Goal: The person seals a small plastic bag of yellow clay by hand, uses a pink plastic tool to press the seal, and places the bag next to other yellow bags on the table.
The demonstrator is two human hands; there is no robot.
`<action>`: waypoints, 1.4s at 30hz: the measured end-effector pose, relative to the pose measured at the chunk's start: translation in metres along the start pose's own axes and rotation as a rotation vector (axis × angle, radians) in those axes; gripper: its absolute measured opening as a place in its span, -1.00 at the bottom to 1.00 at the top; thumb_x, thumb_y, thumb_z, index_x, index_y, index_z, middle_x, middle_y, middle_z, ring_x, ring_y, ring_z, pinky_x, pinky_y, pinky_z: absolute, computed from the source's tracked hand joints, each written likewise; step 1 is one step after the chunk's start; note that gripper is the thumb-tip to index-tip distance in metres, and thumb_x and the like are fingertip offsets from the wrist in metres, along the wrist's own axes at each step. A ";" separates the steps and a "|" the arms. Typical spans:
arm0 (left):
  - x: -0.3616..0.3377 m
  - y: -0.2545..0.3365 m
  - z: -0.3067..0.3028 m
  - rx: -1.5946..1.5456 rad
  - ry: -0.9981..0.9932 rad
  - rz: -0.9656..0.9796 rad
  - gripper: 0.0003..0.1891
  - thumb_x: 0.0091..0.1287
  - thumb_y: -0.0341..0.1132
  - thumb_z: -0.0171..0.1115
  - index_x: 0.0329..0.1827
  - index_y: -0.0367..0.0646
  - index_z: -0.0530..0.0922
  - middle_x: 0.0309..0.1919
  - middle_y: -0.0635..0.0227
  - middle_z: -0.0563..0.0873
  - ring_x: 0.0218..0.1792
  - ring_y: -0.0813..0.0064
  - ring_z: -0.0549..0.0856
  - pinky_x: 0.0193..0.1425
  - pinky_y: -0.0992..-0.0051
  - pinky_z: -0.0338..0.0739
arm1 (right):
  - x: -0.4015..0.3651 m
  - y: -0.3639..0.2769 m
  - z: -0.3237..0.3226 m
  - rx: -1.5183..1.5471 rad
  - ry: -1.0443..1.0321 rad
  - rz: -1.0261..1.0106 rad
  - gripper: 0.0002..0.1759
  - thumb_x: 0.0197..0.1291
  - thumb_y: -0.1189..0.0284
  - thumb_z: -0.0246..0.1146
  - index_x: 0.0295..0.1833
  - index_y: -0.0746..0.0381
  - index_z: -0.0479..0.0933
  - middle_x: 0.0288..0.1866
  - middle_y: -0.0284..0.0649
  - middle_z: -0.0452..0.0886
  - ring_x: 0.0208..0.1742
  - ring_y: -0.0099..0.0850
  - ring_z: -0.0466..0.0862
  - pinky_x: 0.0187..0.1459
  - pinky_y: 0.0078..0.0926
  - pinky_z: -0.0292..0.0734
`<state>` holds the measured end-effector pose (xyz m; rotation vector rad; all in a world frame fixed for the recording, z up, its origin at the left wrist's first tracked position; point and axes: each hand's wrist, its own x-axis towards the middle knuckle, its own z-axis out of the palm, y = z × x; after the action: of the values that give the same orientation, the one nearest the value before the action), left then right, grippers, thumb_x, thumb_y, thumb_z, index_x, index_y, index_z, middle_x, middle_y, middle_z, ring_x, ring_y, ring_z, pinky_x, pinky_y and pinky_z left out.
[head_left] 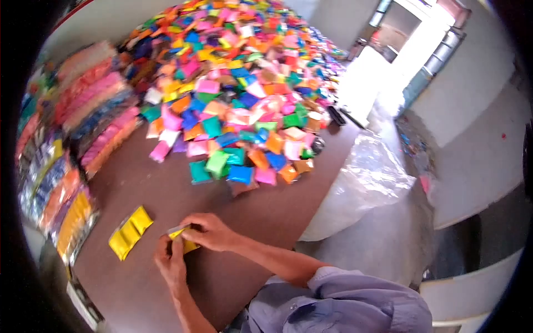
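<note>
Close to my body, my left hand (pixel 171 260) and my right hand (pixel 210 233) meet over the brown table (pixel 222 283). Between them is a small yellow packet (pixel 191 246), partly covered by my fingers. The fingers of both hands are closed on it, with a pale edge showing at its top. Just left of my hands, a short strip of yellow packets (pixel 130 233) lies flat on the table, its pieces side by side. Finer detail of the held packet is blurred.
A large heap of colourful packets (pixel 239 72) covers the far part of the table. Rows of packets sorted by colour (pixel 100 100) line the left side. A clear plastic bag (pixel 361 183) hangs at the right edge. A dark object (pixel 336 115) lies beside the heap.
</note>
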<state>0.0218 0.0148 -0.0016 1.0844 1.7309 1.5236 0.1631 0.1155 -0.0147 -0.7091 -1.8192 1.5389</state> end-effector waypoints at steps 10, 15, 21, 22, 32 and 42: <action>-0.008 -0.003 -0.002 -0.023 -0.028 -0.019 -0.78 0.45 -0.31 0.35 0.04 -0.24 0.70 -0.31 0.43 0.73 -0.23 0.67 0.62 -0.12 0.48 0.61 | -0.005 -0.025 -0.003 -0.133 0.080 0.091 -0.77 0.29 0.43 0.37 -0.03 0.34 0.66 -0.22 -0.36 0.67 -0.20 -0.61 0.61 -0.18 -0.56 0.56; 0.000 -0.001 0.000 -0.017 -0.052 0.100 -0.65 0.39 -0.18 0.43 0.04 -0.29 0.67 -0.25 0.11 0.78 -0.25 0.48 0.73 -0.14 0.33 0.63 | 0.003 0.013 -0.017 -0.133 0.119 -0.047 -0.79 0.38 0.44 0.21 -0.03 0.37 0.59 -0.11 -0.29 0.63 -0.05 -0.46 0.57 0.07 -0.43 0.50; 0.002 -0.017 0.006 -0.091 0.028 0.214 -0.75 0.31 -0.35 0.34 -0.06 -0.34 0.60 -0.28 -0.08 0.69 -0.27 -0.02 0.69 -0.17 0.15 0.57 | 0.008 0.019 -0.026 -0.134 -0.049 0.018 -0.60 0.49 0.36 0.14 0.27 0.41 0.51 0.17 -0.15 0.59 0.17 -0.33 0.56 0.25 -0.36 0.46; 0.002 -0.022 0.005 -0.058 0.044 0.206 -0.74 0.30 -0.33 0.36 -0.06 -0.34 0.61 -0.29 -0.07 0.69 -0.28 -0.02 0.69 -0.18 0.16 0.57 | 0.014 0.036 -0.034 -0.056 -0.090 0.050 -0.61 0.52 0.32 0.15 0.25 0.39 0.52 0.18 -0.16 0.58 0.18 -0.35 0.55 0.28 -0.40 0.42; 0.004 -0.015 0.009 -0.026 0.068 0.190 -0.71 0.23 -0.29 0.41 -0.34 -0.37 0.52 -0.35 -0.08 0.63 -0.32 -0.08 0.63 -0.26 0.14 0.48 | 0.014 0.067 -0.053 -0.017 0.085 0.103 -0.51 0.59 0.25 0.15 0.34 0.46 0.47 0.38 -0.06 0.48 0.35 -0.31 0.51 0.39 -0.41 0.38; 0.001 0.000 0.001 -0.130 0.016 0.154 -0.69 0.19 -0.29 0.40 -0.35 -0.41 0.53 -0.44 -0.09 0.57 -0.40 0.07 0.61 -0.32 0.16 0.45 | 0.017 0.028 -0.035 -0.609 -0.017 -0.424 -0.61 0.59 0.39 -0.01 0.12 0.42 0.65 0.13 0.20 0.68 0.17 0.13 0.66 0.23 0.03 0.56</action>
<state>0.0220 0.0166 -0.0012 1.1632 1.5646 1.7179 0.1793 0.1553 -0.0362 -0.5193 -2.2916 0.7188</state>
